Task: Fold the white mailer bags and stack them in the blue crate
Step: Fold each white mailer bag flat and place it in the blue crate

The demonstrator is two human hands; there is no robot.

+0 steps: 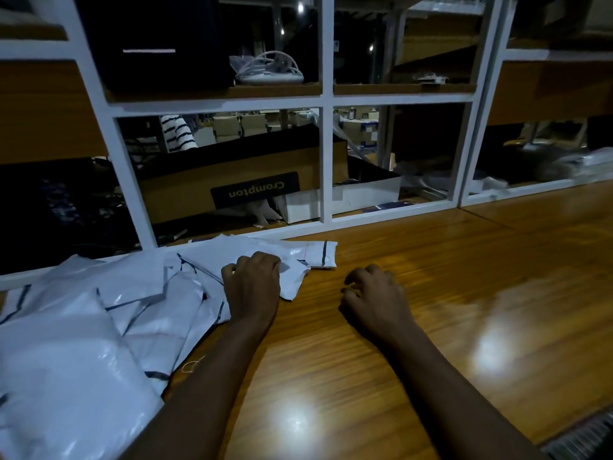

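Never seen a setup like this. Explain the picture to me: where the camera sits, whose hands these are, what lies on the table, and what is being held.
There is no machine here. A person works with bare hands, and the single camera is worn on the head, looking forward and down, so both arms reach in from the bottom. The left hand curls its fingers on a bag at the edge of a loose pile of white mailer bags on the wooden table. The right hand rests on the bare wood, fingers loosely curled, holding nothing. Behind the table stands a white shelf rack with a cardboard box in it. No blue crate shows in this view.
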